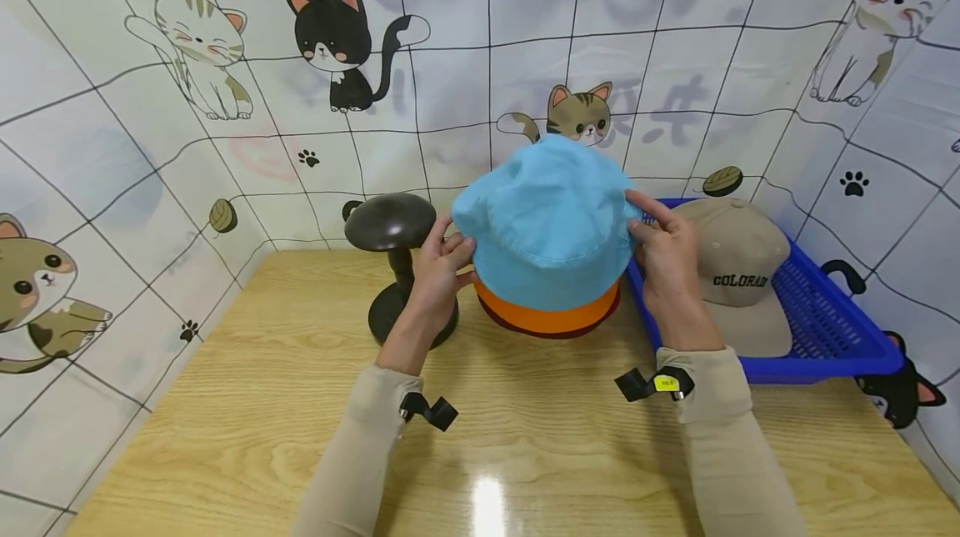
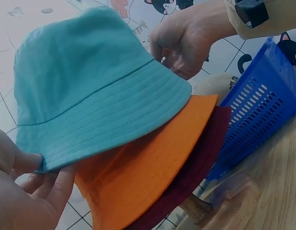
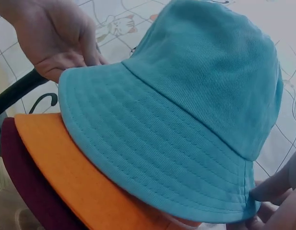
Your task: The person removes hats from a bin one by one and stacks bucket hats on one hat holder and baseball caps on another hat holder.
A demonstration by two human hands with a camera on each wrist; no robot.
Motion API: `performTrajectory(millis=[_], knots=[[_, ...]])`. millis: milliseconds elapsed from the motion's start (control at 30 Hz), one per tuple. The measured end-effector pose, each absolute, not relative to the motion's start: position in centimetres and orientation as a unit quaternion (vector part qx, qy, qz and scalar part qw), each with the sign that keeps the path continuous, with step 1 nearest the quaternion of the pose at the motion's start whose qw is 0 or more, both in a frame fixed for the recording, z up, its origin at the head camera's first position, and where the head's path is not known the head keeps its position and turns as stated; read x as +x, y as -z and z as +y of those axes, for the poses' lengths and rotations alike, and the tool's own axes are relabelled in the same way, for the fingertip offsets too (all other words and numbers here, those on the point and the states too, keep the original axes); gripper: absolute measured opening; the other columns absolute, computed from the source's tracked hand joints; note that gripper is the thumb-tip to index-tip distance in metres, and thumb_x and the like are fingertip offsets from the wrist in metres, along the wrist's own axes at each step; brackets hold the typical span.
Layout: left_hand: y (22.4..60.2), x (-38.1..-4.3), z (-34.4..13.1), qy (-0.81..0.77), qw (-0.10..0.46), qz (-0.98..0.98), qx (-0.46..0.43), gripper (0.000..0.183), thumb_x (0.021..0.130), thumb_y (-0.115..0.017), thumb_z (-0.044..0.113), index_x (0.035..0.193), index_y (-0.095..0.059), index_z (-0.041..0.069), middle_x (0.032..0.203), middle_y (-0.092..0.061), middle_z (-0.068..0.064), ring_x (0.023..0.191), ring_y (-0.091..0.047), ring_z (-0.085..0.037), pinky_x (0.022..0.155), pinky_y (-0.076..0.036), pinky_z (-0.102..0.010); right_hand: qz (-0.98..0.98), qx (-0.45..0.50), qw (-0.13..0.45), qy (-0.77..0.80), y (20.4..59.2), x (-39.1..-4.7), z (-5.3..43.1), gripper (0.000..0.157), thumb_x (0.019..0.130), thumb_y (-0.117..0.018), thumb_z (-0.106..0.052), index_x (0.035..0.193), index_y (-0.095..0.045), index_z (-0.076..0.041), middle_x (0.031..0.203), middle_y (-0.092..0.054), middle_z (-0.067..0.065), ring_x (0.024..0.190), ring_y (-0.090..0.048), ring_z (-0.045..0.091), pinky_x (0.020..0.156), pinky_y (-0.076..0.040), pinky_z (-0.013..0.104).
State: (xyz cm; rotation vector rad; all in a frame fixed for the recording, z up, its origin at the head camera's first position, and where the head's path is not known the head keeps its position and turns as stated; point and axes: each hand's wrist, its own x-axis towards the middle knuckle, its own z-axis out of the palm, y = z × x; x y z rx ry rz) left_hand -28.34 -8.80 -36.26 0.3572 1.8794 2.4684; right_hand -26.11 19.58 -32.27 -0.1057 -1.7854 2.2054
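Observation:
A light blue bucket hat is at the middle of the head view, above an orange hat and a dark red hat. My left hand pinches the blue brim on its left side, thumb on top and fingers beneath, as the left wrist view shows. On the opposite side, my right hand pinches the brim between thumb and fingers. In both wrist views the blue hat sits tilted over the stacked orange and dark red brims. What supports the stack is mostly hidden; a wooden piece shows below it.
Left of the stack stands a black hat stand with a domed top and round base. A blue perforated basket on the right holds a beige cap with lettering. All stand on a wooden table before a cat-patterned wall covering.

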Motion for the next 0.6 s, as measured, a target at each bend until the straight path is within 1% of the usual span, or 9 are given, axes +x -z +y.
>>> performTrajectory(millis=[67, 100, 133, 167, 233, 300, 500, 600], knots=[[36.5, -28.5, -8.8, -0.795, 0.015, 0.596, 0.114, 0.043, 0.108, -0.053, 0.013, 0.147, -0.049, 0.031, 0.109, -0.073, 0.003, 0.092, -0.07, -0.013, 0.076, -0.058, -0.03, -0.634, -0.042, 0.13, -0.761, 32.3, -26.2, 19.8, 0.048, 0.104, -0.044, 0.004, 0.149, -0.056, -0.011, 0.163, -0.037, 0.01, 0.133, -0.052, 0.018, 0.095, -0.051, 0.018], [36.6, -28.6, -8.8, -0.797, 0.018, 0.593, 0.113, 0.044, 0.108, -0.053, 0.013, 0.148, -0.048, 0.031, 0.108, -0.073, 0.003, 0.091, -0.07, -0.013, 0.076, -0.059, -0.03, -0.64, -0.045, 0.118, -0.758, 32.3, -26.2, 19.8, 0.051, 0.103, -0.043, 0.004, 0.15, -0.054, -0.012, 0.165, -0.035, 0.009, 0.134, -0.051, 0.018, 0.101, -0.049, 0.022], [36.8, -28.7, -8.8, -0.8, 0.022, 0.59, 0.11, 0.045, 0.108, -0.053, 0.013, 0.149, -0.048, 0.032, 0.107, -0.073, 0.003, 0.09, -0.07, -0.013, 0.076, -0.059, -0.03, -0.645, -0.045, 0.106, -0.755, 32.3, -26.2, 19.9, 0.054, 0.102, -0.041, 0.004, 0.152, -0.052, -0.013, 0.169, -0.029, 0.007, 0.141, -0.047, 0.019, 0.11, -0.046, 0.027], [36.9, -28.8, -8.8, -0.802, 0.024, 0.587, 0.107, 0.046, 0.108, -0.053, 0.013, 0.15, -0.047, 0.031, 0.106, -0.072, 0.003, 0.088, -0.07, -0.013, 0.076, -0.058, -0.029, -0.651, -0.046, 0.098, -0.751, 32.3, -26.2, 20.0, 0.057, 0.101, -0.04, 0.005, 0.153, -0.05, -0.014, 0.171, -0.026, 0.005, 0.145, -0.043, 0.02, 0.116, -0.042, 0.032], [37.1, -28.9, -8.7, -0.805, 0.028, 0.583, 0.104, 0.047, 0.108, -0.053, 0.013, 0.151, -0.046, 0.031, 0.104, -0.072, 0.003, 0.087, -0.069, -0.013, 0.076, -0.058, -0.029, -0.66, -0.044, 0.086, -0.745, 32.3, -26.2, 20.1, 0.062, 0.098, -0.039, 0.006, 0.156, -0.047, -0.015, 0.173, -0.02, 0.002, 0.15, -0.038, 0.023, 0.123, -0.034, 0.043], [37.2, -29.0, -8.7, -0.807, 0.031, 0.581, 0.102, 0.047, 0.108, -0.053, 0.013, 0.151, -0.046, 0.031, 0.104, -0.072, 0.003, 0.086, -0.068, -0.013, 0.075, -0.057, -0.029, -0.662, -0.04, 0.083, -0.744, 32.2, -26.2, 20.2, 0.065, 0.097, -0.039, 0.007, 0.157, -0.045, -0.016, 0.173, -0.018, 0.002, 0.152, -0.035, 0.025, 0.126, -0.03, 0.047], [37.3, -29.1, -8.7, -0.809, 0.038, 0.577, 0.105, 0.046, 0.107, -0.056, 0.013, 0.149, -0.051, 0.032, 0.111, -0.073, 0.002, 0.087, -0.066, -0.014, 0.076, -0.056, -0.029, -0.669, -0.044, 0.077, -0.738, 32.2, -26.3, 20.6, 0.067, 0.096, -0.039, 0.006, 0.159, -0.041, -0.016, 0.175, -0.012, 0.001, 0.154, -0.031, 0.026, 0.125, -0.029, 0.046], [37.3, -29.1, -8.7, -0.815, 0.043, 0.568, 0.103, 0.042, 0.108, -0.055, 0.017, 0.148, -0.052, 0.029, 0.113, -0.07, 0.001, 0.091, -0.066, -0.015, 0.08, -0.056, -0.03, -0.68, -0.056, 0.061, -0.729, 32.2, -26.3, 20.7, 0.067, 0.096, -0.039, 0.005, 0.159, -0.04, -0.015, 0.175, -0.008, 0.0, 0.154, -0.029, 0.027, 0.126, -0.027, 0.049]])
